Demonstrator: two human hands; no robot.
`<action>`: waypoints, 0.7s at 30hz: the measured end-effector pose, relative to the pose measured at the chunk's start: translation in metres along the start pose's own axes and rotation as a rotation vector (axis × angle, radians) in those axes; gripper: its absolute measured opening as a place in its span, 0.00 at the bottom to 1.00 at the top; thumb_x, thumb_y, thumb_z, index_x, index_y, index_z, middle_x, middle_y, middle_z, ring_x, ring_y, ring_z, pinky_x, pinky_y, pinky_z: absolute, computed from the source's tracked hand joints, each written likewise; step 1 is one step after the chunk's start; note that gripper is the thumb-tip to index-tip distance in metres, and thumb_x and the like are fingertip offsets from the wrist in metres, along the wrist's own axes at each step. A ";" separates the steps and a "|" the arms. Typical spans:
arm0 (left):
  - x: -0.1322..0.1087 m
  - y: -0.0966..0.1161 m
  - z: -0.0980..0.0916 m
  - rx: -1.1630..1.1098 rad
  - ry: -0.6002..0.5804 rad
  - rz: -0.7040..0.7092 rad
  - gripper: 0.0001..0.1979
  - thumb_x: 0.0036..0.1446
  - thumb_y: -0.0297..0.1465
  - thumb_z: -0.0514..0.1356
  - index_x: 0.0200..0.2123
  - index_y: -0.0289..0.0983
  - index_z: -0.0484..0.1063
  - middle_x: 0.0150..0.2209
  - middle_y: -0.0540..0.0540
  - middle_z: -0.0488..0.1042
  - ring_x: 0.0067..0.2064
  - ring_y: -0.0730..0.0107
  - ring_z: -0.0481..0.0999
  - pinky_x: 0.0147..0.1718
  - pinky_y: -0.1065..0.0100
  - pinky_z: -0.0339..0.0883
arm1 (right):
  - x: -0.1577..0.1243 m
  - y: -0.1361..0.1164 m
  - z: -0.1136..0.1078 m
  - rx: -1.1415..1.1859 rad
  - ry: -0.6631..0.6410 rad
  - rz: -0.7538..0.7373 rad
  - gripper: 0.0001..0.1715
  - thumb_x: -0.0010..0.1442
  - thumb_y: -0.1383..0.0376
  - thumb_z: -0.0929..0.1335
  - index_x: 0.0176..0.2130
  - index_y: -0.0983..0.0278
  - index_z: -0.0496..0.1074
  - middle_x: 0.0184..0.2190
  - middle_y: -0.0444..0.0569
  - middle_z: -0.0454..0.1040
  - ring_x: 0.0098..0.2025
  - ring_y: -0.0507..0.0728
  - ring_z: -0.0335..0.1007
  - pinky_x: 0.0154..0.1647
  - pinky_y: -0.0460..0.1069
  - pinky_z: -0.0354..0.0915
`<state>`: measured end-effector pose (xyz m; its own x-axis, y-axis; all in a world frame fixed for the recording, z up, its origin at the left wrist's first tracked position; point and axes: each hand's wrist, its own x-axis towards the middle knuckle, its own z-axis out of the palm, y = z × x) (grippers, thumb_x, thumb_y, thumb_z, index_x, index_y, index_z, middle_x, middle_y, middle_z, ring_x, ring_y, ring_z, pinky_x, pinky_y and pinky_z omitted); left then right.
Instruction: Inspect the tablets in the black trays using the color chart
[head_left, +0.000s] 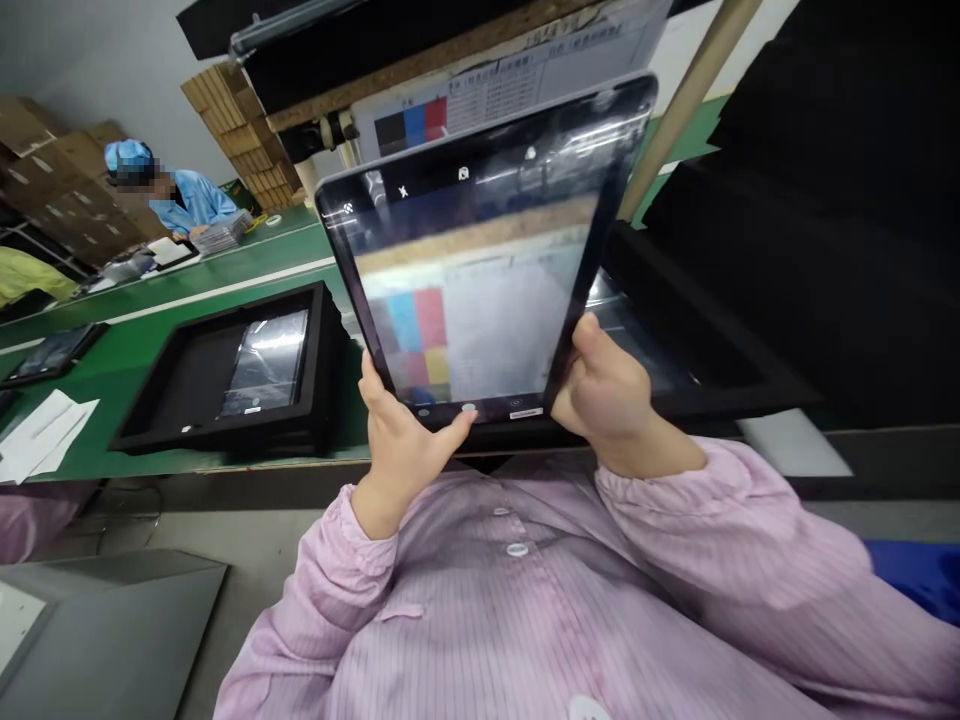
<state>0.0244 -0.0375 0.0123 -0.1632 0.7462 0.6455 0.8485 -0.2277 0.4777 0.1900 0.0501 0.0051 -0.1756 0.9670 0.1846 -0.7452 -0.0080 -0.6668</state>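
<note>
Both my hands hold a tablet [510,300] upright in front of me, its screen facing me. A camera app is on, showing a blurred view of colour blocks and a white sheet. My left hand [405,435] grips the lower left corner, with the thumb at the round button on the screen's bottom edge. On the lower right edge my right hand [611,390] is closed, thumb along the frame. Behind the tablet hangs a printed chart [487,100] with black, blue and red blocks, partly hidden by it.
A black foam tray [150,400] with another tablet [266,365] in it lies on the green bench [94,365] at left. White papers [46,435] lie farther left. A person in blue [187,200] works across the bench. A pole [686,100] and black panels stand at right.
</note>
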 end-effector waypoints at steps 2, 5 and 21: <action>0.001 0.000 0.000 0.028 -0.003 0.021 0.61 0.48 0.43 0.71 0.69 0.36 0.31 0.70 0.25 0.40 0.72 0.41 0.44 0.68 0.44 0.45 | 0.001 0.000 0.000 0.000 -0.004 0.004 0.27 0.52 0.44 0.75 0.41 0.60 0.76 0.45 0.48 0.77 0.60 0.61 0.66 0.66 0.59 0.62; 0.002 -0.001 0.001 0.043 -0.003 0.037 0.61 0.48 0.44 0.71 0.70 0.36 0.30 0.70 0.25 0.40 0.73 0.40 0.43 0.68 0.43 0.43 | 0.001 0.000 0.001 0.004 -0.006 0.010 0.27 0.52 0.44 0.75 0.43 0.59 0.76 0.44 0.47 0.78 0.60 0.61 0.66 0.67 0.58 0.61; 0.003 0.000 0.001 0.044 -0.026 0.028 0.63 0.47 0.45 0.71 0.70 0.35 0.29 0.70 0.25 0.38 0.73 0.42 0.39 0.69 0.44 0.40 | -0.001 0.001 -0.001 0.012 -0.019 -0.008 0.26 0.55 0.45 0.73 0.42 0.61 0.76 0.48 0.48 0.76 0.62 0.62 0.64 0.66 0.59 0.63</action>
<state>0.0249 -0.0345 0.0139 -0.1269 0.7559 0.6423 0.8741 -0.2208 0.4326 0.1906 0.0498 0.0037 -0.1817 0.9621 0.2033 -0.7540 -0.0036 -0.6568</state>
